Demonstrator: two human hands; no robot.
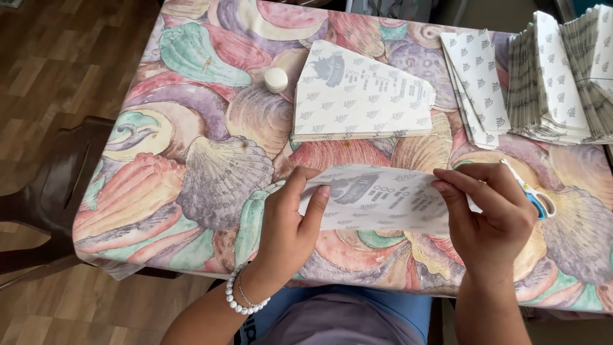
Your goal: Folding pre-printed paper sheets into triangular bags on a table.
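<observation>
I hold a white printed paper sheet (382, 199) with small grey marks above the near edge of the table. My left hand (287, 223), with a pearl bracelet at the wrist, pinches its left end. My right hand (490, 214) grips its right end, fingers curled over the top edge. The sheet is partly folded and bowed between the two hands. A stack of folded sheets (357, 96) of the same paper lies flat just beyond it.
A shell-patterned tablecloth (211, 166) covers the table. A small round white cap (276, 79) sits near the stack. More folded sheets (476, 80) and a tall fanned pile (565, 76) lie at the far right. Blue-handled scissors (536, 198) lie behind my right hand. A brown chair (60, 179) stands at left.
</observation>
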